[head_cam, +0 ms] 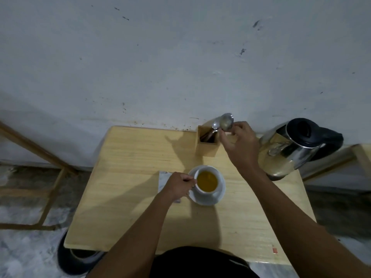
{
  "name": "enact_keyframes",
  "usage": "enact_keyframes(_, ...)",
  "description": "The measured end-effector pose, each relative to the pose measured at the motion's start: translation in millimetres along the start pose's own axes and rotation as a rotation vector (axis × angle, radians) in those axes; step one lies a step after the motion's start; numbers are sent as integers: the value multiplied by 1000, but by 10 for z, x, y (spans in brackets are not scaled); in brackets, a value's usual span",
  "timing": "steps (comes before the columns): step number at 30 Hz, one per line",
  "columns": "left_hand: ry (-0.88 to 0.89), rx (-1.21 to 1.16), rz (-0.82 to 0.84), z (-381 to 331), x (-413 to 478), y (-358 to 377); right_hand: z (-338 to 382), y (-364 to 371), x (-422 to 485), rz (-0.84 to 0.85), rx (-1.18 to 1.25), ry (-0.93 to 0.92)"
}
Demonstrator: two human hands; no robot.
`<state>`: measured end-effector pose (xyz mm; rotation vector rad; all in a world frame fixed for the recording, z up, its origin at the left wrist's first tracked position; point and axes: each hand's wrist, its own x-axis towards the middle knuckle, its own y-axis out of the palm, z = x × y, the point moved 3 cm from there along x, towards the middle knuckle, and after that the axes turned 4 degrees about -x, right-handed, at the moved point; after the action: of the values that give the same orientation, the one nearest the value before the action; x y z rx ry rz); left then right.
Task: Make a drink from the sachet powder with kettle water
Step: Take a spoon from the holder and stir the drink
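A white cup [208, 190] holding yellow-orange liquid stands on a white saucer [217, 198] in the middle of the light wooden table [130, 187]. My left hand [177, 185] is closed on the cup's handle at its left side. My right hand [241, 143] holds a metal spoon [226, 121] bowl-up, just right of a small wooden holder [207, 144] at the table's back edge. Another spoon [214, 125] stands inside the holder. A steel kettle [291, 145] with a black lid and handle sits at the back right. The sachet [163, 177] lies flat, partly under my left hand.
A white wall rises right behind the table. Wooden frame legs [50, 173] stand at the left over a marbled floor. A second wooden surface [361, 155] shows at the far right edge. A dark round object [74, 259] lies on the floor under the table's near left corner.
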<state>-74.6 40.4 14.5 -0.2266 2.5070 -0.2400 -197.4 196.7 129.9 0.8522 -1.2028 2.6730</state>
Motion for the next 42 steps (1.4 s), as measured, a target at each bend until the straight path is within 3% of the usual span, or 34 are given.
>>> enact_keyframes(3,29,-22,-12,9,-23,35,-29,-222,-196,74,149,-10)
enact_keyframes(11,41,-69,-52,79,-46,97,-299,-422,-713,309,294,277)
enact_keyframes(22,46,-80,-114,107,-64,146,-526,-373,-1223,684,-1,423)
enact_keyframes(27,51,-60,-122,121,-45,154,-509,-404,-1257,733,-88,385)
enact_keyframes(31,39,-68,-109,119,-35,155,-463,-428,-1263,760,-302,274)
enact_keyframes(35,28,-77,-97,100,-33,155,-406,-380,-1244,813,-305,238)
enact_keyframes(42,11,-34,-78,90,-33,152,-257,-332,-1091,841,-598,11)
